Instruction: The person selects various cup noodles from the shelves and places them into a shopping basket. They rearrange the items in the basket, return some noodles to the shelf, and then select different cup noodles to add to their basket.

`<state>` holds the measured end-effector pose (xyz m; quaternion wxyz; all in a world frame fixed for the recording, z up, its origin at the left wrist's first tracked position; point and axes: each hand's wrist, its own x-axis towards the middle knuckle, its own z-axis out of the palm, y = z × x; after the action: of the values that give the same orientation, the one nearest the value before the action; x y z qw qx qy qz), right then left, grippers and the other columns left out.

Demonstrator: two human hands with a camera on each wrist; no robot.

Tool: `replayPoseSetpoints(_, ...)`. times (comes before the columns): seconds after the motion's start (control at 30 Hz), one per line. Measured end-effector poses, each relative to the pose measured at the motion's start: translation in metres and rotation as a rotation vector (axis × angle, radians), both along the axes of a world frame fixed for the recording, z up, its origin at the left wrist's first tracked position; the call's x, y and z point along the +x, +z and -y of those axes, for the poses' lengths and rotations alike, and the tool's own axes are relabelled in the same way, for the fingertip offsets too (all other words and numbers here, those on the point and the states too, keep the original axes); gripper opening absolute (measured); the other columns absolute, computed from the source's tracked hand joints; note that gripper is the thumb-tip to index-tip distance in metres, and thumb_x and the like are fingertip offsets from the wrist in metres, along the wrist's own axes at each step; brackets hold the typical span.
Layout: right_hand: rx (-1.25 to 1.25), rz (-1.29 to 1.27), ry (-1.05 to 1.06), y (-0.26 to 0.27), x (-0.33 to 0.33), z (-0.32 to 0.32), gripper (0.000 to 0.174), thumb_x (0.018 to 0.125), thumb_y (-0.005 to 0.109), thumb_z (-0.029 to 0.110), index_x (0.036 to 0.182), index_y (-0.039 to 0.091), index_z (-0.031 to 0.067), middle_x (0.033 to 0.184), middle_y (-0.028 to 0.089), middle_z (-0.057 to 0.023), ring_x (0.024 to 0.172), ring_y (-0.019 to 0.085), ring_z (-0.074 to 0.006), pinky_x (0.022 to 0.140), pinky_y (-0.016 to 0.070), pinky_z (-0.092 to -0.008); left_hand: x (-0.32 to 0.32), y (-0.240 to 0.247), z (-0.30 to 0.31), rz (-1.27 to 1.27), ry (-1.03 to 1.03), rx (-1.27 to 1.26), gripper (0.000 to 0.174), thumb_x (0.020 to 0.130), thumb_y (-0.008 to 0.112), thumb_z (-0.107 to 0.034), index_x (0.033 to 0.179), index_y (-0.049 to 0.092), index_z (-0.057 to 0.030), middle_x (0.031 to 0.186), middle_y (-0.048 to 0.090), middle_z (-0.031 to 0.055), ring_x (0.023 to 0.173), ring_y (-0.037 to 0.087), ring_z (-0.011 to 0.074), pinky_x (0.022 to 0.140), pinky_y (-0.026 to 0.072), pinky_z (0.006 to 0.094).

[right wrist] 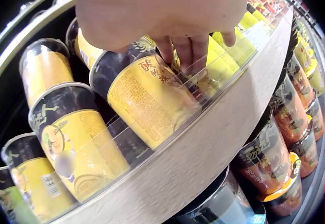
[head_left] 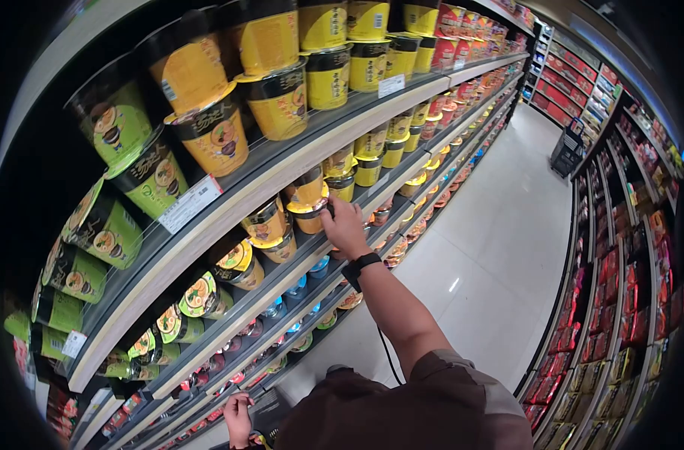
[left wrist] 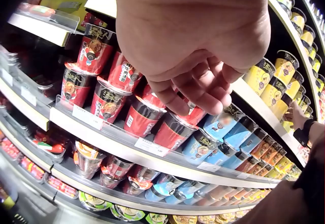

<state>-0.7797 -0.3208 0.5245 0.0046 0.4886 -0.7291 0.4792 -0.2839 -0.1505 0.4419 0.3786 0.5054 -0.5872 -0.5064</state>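
My right hand point(head_left: 347, 229) reaches into a shelf of stacked instant noodle cups in the head view. Its fingers are at the side of a yellow and black noodle cup point(right wrist: 147, 102). In the right wrist view that cup leans more than its neighbours, and my fingers point(right wrist: 190, 54) bend around its far side; the thumb is hidden. My left hand point(head_left: 238, 418) hangs low near the body, holding nothing. In the left wrist view its fingers point(left wrist: 203, 94) are loosely curled in front of red and black noodle cups point(left wrist: 147, 115).
Green noodle cups point(head_left: 117, 232) fill the near end of the shelf. Clear lips and price tags point(head_left: 189, 204) line the shelf fronts. Blue cups point(left wrist: 200, 145) stand lower down. Across the pale floor point(head_left: 477, 225) are more packed shelves and a dark cart point(head_left: 567, 150).
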Motion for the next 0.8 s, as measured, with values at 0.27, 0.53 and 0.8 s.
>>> replayPoseSetpoints(0.27,-0.274,0.252,-0.055,0.000,0.016,-0.021,0.030,0.085,0.065,0.015,0.110,0.058,-0.0001,0.098,0.063,-0.0151,0.094,0.061,-0.0276,0.082,0.0477,-0.0386,-0.001,0.006,-0.002,0.045,0.041,0.051,0.018,0.100,0.050,-0.012,0.095,0.062,0.0009,0.080,0.063,0.0033,0.076,0.057,0.0096,0.072,0.0451,0.0239)
replayPoseSetpoints(0.53,-0.126,-0.063,0.465,0.020,0.127,-0.044,0.026,0.081,0.074,0.020,0.098,0.064,0.0033,0.086,0.066,-0.0123,0.077,0.063,-0.0297,0.073,0.0489,-0.0396,-0.005,0.009,0.002,0.024,0.030,0.082,0.016,0.098,0.049,-0.008,0.098,0.061,0.0022,0.082,0.064,0.0045,0.077,0.059,0.0109,0.073,0.0482,0.0257)
replayPoseSetpoints(0.8,0.048,-0.023,0.490,0.029,0.147,-0.029,0.032,0.082,0.074,0.026,0.102,0.065,0.0019,0.089,0.067,-0.0125,0.071,0.063,-0.0284,0.065,0.0508,-0.0377,0.001,0.011,0.002,-0.013,0.039,0.065,0.015,0.097,0.049,-0.007,0.097,0.061,0.0028,0.082,0.064,0.0047,0.079,0.059,0.0109,0.076,0.0480,0.0253)
